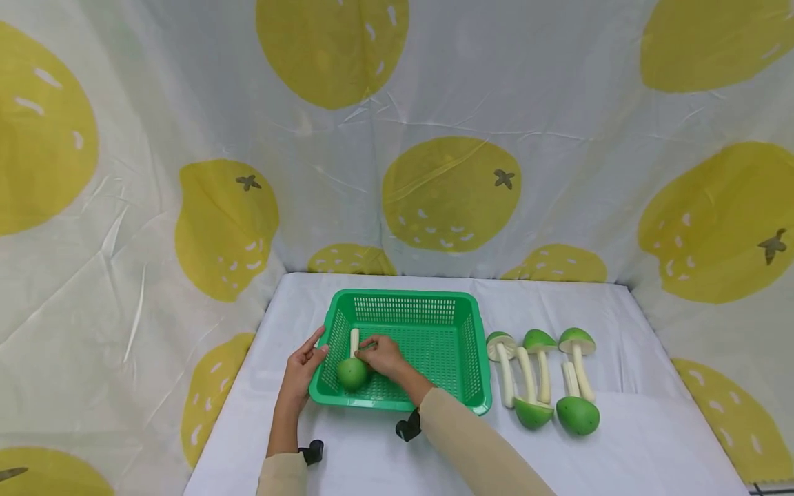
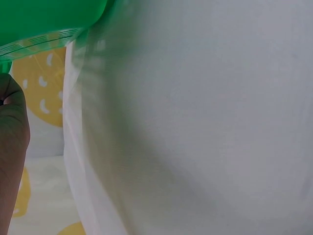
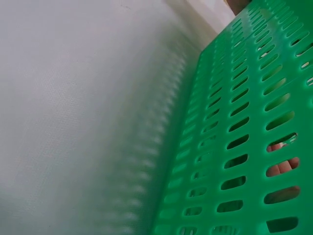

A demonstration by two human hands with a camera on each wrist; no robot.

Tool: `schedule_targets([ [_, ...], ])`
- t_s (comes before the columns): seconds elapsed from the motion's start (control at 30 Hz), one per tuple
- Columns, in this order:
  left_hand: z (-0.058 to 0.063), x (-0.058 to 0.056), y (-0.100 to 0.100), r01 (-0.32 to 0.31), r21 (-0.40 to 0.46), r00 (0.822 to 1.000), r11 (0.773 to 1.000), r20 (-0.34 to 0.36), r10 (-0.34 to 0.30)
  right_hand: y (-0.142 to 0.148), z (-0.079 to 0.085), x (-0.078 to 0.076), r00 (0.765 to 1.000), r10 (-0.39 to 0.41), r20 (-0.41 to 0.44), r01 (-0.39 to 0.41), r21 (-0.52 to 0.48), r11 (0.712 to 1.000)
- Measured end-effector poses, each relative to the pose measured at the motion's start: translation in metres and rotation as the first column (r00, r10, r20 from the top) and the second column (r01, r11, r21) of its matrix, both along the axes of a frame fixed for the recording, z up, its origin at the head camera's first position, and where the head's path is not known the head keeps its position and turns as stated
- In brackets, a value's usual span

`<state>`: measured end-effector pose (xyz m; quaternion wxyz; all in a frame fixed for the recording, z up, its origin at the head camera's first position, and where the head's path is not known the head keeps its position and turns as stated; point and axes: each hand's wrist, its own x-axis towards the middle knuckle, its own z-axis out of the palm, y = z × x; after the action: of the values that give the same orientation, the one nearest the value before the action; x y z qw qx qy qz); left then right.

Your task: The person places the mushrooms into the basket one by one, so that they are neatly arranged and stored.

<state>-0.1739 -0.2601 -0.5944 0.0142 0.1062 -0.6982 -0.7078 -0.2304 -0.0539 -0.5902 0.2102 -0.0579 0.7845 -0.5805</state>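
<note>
In the head view, a green plastic basket [image 1: 397, 406] with slotted walls stands on the white-covered table. My left hand [image 1: 299, 372] holds its left rim between thumb and fingers. Inside the basket's left part lies a toy mushroom [image 1: 352, 374], its round green cap toward me and its pale stem pointing away. My right hand [image 1: 384, 356] reaches over the front rim and pinches this mushroom by the stem near the cap. The left wrist view catches part of the left hand [image 2: 12, 105] under the basket edge. In the right wrist view, fingers [image 3: 281, 167] show through the basket's slots.
Right of the basket, several more green-capped mushrooms [image 1: 578, 415] lie close together in two rows, stems interleaved. A lemon-print curtain [image 1: 451, 193] rises behind the table [image 1: 384, 455] and along both sides.
</note>
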Motion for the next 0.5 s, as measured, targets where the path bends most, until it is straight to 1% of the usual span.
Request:
schedule_targets([
  [0.23, -0.0022, -0.0027, -0.0004, 0.005, -0.025, 1.000, 1.000, 0.011, -0.005, 0.0008, 0.0014, 0.0005, 1.000, -0.010, -0.028, 0.009, -0.015, 1.000],
  [0.3, -0.0024, -0.0026, -0.0002, 0.007, -0.035, 1.000, 0.999, 0.003, -0.007, 0.0012, 0.0022, 0.0017, 0.999, -0.010, -0.043, 0.009, -0.016, 1.000],
  [0.5, -0.0014, -0.0013, -0.0015, 0.008, -0.025, 1.000, 1.000, -0.007, -0.009, 0.0010, 0.0026, 0.0038, 0.998, -0.015, -0.063, 0.013, -0.046, 0.999],
])
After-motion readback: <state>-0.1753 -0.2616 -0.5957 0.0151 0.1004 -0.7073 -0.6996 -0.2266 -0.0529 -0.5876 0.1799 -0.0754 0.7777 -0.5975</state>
